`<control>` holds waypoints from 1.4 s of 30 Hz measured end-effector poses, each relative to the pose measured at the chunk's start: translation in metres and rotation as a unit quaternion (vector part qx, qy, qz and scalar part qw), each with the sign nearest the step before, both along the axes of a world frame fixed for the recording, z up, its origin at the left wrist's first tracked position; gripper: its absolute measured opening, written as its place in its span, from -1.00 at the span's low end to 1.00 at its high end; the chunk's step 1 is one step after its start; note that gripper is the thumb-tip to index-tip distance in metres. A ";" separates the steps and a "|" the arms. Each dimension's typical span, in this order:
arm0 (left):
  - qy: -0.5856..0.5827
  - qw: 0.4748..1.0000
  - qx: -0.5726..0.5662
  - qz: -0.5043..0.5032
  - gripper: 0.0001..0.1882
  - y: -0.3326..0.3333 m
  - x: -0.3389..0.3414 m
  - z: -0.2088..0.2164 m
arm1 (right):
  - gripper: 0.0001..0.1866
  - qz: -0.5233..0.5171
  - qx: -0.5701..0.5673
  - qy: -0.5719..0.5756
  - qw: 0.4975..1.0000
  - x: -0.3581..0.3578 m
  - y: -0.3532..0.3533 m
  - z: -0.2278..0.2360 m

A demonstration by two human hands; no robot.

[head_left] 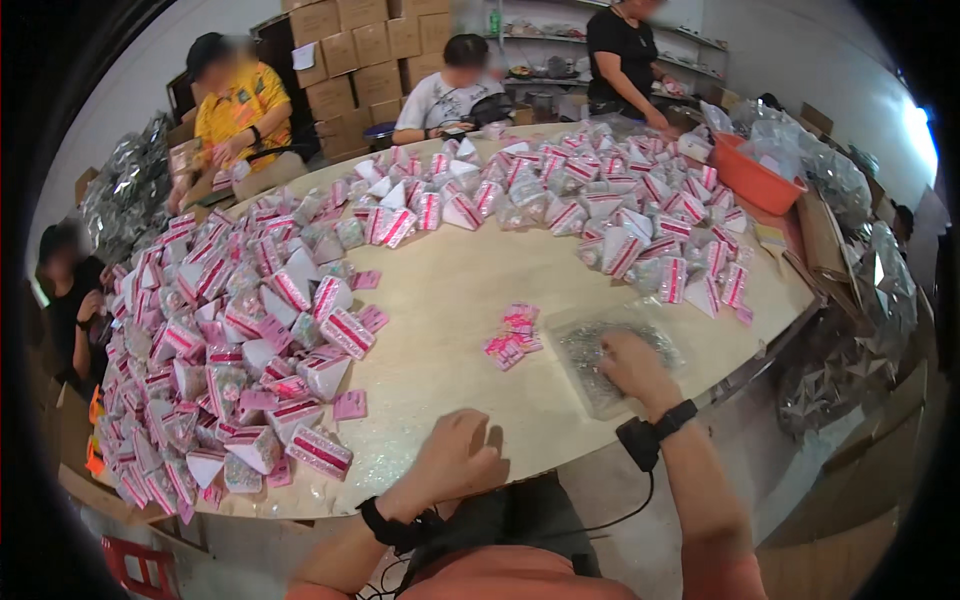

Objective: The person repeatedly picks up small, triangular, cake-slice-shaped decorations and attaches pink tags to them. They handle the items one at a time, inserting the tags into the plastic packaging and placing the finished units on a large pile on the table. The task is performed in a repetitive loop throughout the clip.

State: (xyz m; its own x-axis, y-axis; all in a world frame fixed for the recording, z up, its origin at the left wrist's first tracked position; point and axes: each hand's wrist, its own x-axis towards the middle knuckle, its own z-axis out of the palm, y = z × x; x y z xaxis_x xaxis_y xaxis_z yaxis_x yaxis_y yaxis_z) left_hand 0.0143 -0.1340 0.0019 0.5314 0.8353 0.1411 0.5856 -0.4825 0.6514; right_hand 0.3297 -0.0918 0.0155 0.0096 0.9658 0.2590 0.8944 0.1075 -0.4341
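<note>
My right hand [638, 372] reaches into a shallow clear plastic tray [590, 398] near the table's right front edge. Small glinting pieces lie in the tray, too fine to name. The fingers of that hand are bent down and closed, and whatever is between them is hidden. By the front edge my left hand [455, 458] hovers over or rests on the tabletop, fingers loosely curled and apart, with nothing visible in it. Between and beyond the hands lies a small heap of pink printed cards [514, 336].
Wedge-shaped clear packs with pink bands [240, 350] are piled along the left and far sides of the table [430, 320]. An orange basin [755, 176] stands at the far right. Several people sit or stand around the table. Stacked cartons [365, 60] are behind; a red stool [140, 565] is lower left.
</note>
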 end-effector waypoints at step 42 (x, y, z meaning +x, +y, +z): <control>-0.405 0.759 -0.504 0.076 -0.67 0.118 0.057 0.008 | -0.86 -0.038 0.087 0.213 0.972 0.019 0.016 0.007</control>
